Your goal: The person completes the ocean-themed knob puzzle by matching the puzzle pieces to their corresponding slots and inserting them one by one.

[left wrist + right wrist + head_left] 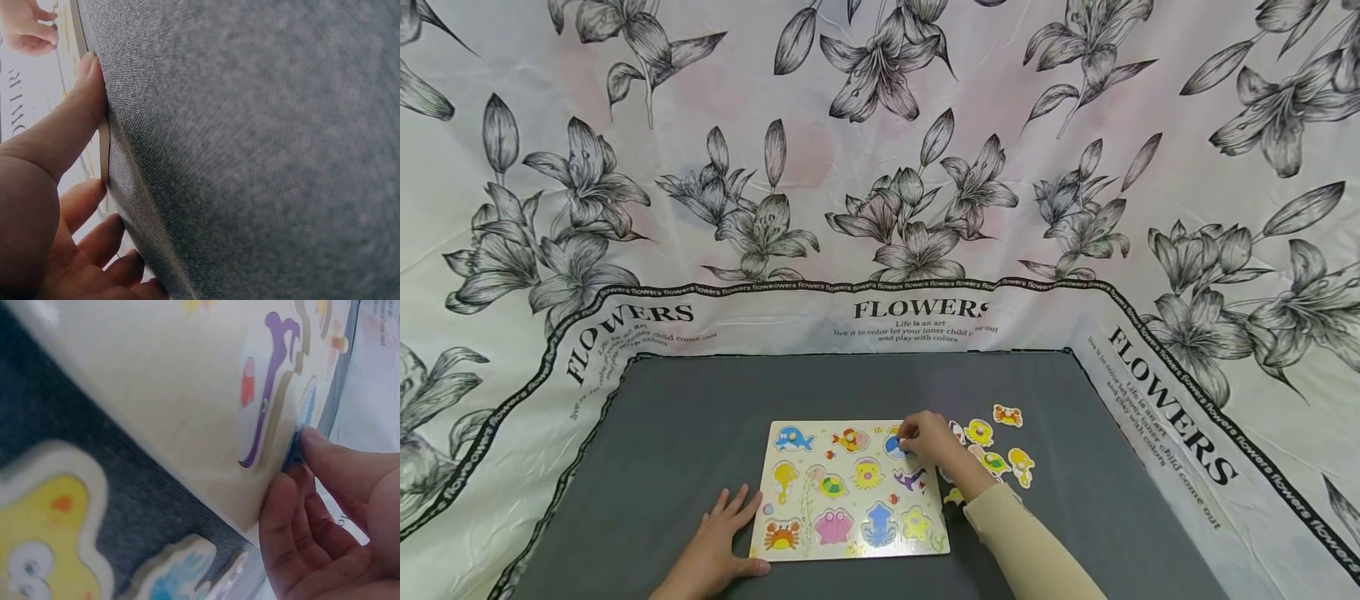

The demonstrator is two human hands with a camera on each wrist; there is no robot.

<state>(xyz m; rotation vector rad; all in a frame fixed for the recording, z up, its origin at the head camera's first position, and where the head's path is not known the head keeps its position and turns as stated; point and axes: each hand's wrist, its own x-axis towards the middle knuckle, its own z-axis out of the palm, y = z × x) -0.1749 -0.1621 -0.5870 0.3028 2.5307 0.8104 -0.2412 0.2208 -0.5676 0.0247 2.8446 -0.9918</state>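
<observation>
A wooden puzzle board (850, 546) with sea-animal pictures lies flat on the grey cloth. At its near left corner my left hand (718, 542) rests with fingers spread. The thumb (87, 103) touches the board's front edge, and the other fingers lie by the left edge. Over the far right corner, my right hand (931, 440) pinches a blue puzzle piece (306, 406) between thumb and fingertips. That piece lies at the board's surface, partly covered by the fingers; whether it sits fully down cannot be told. Beside it is the purple picture (269, 394).
Loose puzzle pieces lie right of the board, among them a crab piece (1007, 416), a turtle piece (995, 463) and a yellow piece (1020, 467). Some are hidden behind the right forearm. A white flower-printed cloth (917, 325) surrounds the grey surface (700, 400).
</observation>
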